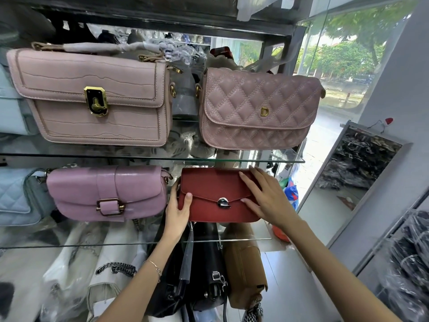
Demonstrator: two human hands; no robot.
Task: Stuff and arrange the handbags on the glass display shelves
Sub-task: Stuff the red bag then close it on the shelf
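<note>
A red envelope-flap handbag [209, 189] with a silver clasp stands on the lower glass shelf [246, 240], right of a pink buckle bag [106, 194]. My left hand [177, 214] grips the red bag's left end, thumb on its front and fingers behind. My right hand [267, 196] lies flat on the bag's right side with straight fingers. On the upper glass shelf [287, 161] stand a pale pink croc-embossed bag [97, 98] with a gold lock and a quilted pink bag [257, 108] with a gold D.
Pale blue quilted bags [16, 196] sit at the far left. Below the lower shelf stand black [204, 275], tan [246, 275] and white [111, 263] bags. A mirror [355, 168] leans at the right, with plastic-wrapped stock [408, 270] beside it.
</note>
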